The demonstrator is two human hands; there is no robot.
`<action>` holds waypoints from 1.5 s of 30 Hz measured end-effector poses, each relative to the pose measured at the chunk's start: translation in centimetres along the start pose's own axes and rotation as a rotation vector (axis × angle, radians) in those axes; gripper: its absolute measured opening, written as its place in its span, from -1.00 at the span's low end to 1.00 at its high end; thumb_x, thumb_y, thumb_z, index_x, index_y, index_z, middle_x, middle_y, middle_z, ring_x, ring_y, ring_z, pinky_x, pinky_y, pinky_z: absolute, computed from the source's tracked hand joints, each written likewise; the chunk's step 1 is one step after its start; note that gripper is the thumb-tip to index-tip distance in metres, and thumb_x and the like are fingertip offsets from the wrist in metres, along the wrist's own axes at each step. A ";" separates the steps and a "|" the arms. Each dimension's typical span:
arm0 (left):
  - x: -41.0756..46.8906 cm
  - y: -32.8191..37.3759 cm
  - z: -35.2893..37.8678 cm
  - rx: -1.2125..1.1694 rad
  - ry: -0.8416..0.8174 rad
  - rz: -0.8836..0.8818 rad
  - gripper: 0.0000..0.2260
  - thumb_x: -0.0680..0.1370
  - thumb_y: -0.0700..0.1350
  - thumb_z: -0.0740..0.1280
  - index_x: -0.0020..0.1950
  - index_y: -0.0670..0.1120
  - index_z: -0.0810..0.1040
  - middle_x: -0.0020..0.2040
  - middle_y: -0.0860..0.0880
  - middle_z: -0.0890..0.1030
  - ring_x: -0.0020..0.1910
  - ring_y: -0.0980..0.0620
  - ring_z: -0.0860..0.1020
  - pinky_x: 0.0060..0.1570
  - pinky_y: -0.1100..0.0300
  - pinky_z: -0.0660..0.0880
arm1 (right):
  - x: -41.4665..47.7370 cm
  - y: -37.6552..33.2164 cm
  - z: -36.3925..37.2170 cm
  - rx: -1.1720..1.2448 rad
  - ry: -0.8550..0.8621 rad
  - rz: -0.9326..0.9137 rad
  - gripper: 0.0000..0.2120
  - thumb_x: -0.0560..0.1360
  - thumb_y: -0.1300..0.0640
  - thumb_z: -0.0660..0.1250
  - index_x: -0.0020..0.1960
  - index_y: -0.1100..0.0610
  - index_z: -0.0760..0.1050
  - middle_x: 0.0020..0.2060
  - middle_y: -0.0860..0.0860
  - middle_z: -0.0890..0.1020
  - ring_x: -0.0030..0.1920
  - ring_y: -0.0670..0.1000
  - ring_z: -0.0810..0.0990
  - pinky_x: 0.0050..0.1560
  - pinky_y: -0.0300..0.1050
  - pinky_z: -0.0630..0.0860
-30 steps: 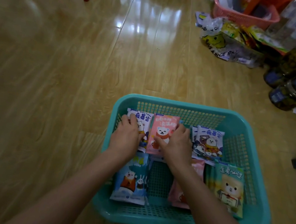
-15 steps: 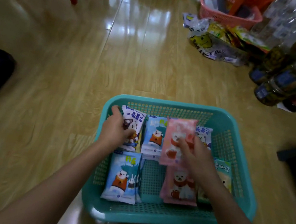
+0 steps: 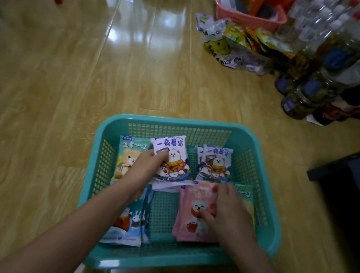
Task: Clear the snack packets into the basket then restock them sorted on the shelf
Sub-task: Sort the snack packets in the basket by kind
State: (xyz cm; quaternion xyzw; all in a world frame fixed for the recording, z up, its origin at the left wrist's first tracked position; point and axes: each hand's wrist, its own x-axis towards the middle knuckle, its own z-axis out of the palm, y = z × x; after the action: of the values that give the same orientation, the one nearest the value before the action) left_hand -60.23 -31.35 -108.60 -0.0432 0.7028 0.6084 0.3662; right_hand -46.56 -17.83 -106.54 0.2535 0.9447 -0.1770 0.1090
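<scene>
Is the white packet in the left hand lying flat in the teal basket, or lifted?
Lifted and tilted. The left hand pinches the white packet at its left edge, raised over other packets inside the teal basket.

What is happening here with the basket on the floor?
A person is bent over a teal basket on the wooden floor, sorting snack packets inside it. The left hand holds a white packet by its edge, raised a little. The right hand presses on a pink packet. More packets lie flat around them: a blue one near the left forearm, and another white one at the far side. Nothing has gone to a shelf yet.
</scene>
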 end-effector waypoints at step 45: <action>1.6 -2.5 -5.3 0.645 0.354 0.104 -0.56 0.44 -0.11 0.43 0.16 -0.29 0.34 0.06 -0.23 0.55 0.06 -0.20 0.53 -0.11 0.08 0.42 | 9.4 -7.7 4.6 0.239 -0.080 0.059 -0.47 0.49 -0.12 0.30 0.24 0.26 0.31 0.10 0.18 0.55 0.07 0.20 0.54 -0.16 -0.05 0.38</action>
State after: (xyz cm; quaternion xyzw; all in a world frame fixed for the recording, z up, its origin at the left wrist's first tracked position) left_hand -62.58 -36.07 -111.56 0.0057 0.9121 0.3567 0.2021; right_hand -58.00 -21.67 -111.37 0.2852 0.9040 -0.2949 0.1206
